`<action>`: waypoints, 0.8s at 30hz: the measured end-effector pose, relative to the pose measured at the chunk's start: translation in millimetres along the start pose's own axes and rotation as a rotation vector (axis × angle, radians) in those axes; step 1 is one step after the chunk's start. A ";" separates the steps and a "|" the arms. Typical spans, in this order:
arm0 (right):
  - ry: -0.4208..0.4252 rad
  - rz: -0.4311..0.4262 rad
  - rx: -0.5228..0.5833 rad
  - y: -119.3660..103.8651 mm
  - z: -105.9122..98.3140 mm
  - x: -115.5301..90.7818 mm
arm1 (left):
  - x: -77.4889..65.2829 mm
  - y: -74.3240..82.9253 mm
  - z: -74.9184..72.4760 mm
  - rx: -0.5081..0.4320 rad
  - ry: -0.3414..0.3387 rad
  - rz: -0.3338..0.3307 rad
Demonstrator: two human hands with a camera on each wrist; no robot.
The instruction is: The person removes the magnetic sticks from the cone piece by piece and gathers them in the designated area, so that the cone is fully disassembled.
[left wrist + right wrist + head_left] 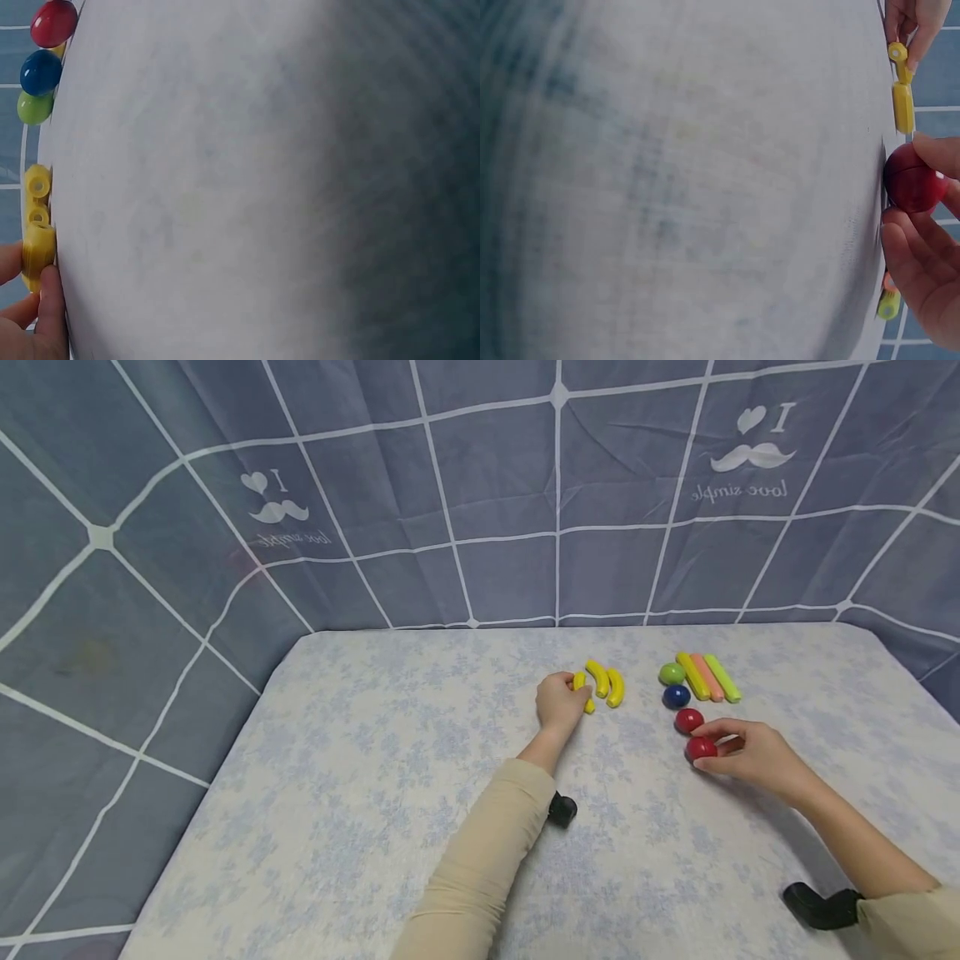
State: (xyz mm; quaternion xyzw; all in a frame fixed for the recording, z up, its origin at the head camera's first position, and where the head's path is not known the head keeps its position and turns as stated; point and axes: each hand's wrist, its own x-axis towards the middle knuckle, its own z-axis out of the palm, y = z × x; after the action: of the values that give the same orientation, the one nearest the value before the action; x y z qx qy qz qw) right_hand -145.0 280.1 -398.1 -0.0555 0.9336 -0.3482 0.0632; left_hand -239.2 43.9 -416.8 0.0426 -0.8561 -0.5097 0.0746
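Observation:
My left hand [558,703] pinches a small yellow toy banana [579,680] between thumb and fingers, low at the tabletop. Two more toy bananas [615,688] lie just to its right, side by side. On the right, my right hand [761,758] grips a glossy red plastic egg [701,749] with thumb and fingertips; a seam runs round it in the right wrist view. This egg is at the near end of a row, with another red egg [688,720], a blue egg [677,697] and a green egg [672,674] beyond it.
Beside the green and blue eggs lie three sticks in a row: yellow [693,677], salmon-pink [707,677] and yellow-green [722,678]. All rest on a table with a pale blue-patterned cloth [360,760]. A grey-blue curtain [495,502] with white lines hangs behind and at the left.

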 end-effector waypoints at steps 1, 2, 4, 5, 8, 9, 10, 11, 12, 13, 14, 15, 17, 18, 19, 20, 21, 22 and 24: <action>0.002 -0.003 -0.003 -0.4 -0.2 -0.3 | -0.5 0.4 0.0 0.001 0.001 0.008; 0.004 -0.005 -0.006 -0.7 -0.7 -0.5 | -1.0 0.7 0.0 0.002 0.001 0.014; 0.007 -0.007 -0.007 -1.3 -1.3 -0.6 | -1.7 1.1 -0.1 0.005 0.003 0.022; 0.007 -0.009 -0.005 -1.5 -1.6 -0.6 | -2.0 1.4 -0.2 0.008 0.003 0.022; 0.009 -0.006 0.007 -2.4 -1.6 -0.3 | -2.1 1.8 -1.0 0.021 0.003 0.020; 0.008 -0.006 0.011 -2.5 -1.8 -0.1 | -1.9 2.0 -1.3 0.026 0.004 0.018; 0.008 -0.007 0.009 -2.6 -2.0 0.1 | -1.7 2.5 -1.7 0.031 0.002 0.014; 0.009 -0.009 0.006 -2.6 -2.5 0.3 | -1.5 3.0 -2.1 0.037 -0.005 0.008; 0.010 -0.010 0.004 -2.7 -3.0 0.4 | -1.4 3.7 -2.8 0.044 -0.013 0.002; 0.011 -0.012 0.002 -2.7 -3.5 0.6 | -1.3 4.3 -3.5 0.049 -0.020 -0.004; 0.014 -0.015 0.001 -2.9 -4.0 0.7 | -1.3 4.9 -4.4 0.054 -0.027 -0.009; 0.016 -0.018 -0.001 -3.0 -4.4 0.9 | -1.2 5.4 -5.3 0.059 -0.032 -0.013; 0.018 -0.022 0.004 -3.4 -5.0 1.4 | -1.2 6.0 -7.9 0.067 -0.050 -0.021; 0.017 -0.023 0.005 -3.5 -5.2 1.9 | -1.2 6.1 -9.5 0.069 -0.060 -0.023; 0.017 -0.024 0.006 -3.6 -5.3 2.3 | -0.7 5.6 -10.8 0.073 -0.072 -0.020; 0.016 -0.024 0.006 -3.7 -5.5 2.7 | -0.3 5.6 -12.9 0.080 -0.091 -0.014; 0.016 -0.022 0.006 -3.6 -5.7 2.5 | 0.0 5.6 -14.8 0.078 -0.115 -0.014; 0.016 -0.019 0.003 -3.5 -5.9 2.4 | 0.2 5.9 -17.4 0.075 -0.148 -0.017; 0.014 -0.014 -0.001 -3.4 -6.3 1.9 | 1.1 6.1 -23.5 0.050 -0.223 -0.028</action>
State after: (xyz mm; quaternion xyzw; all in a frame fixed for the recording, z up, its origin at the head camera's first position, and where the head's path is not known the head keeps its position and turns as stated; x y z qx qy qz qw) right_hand -147.7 281.4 -391.3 -0.0597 0.9338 -0.3485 0.0539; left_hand -236.2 26.2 -400.2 -0.0005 -0.8709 -0.4906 -0.0295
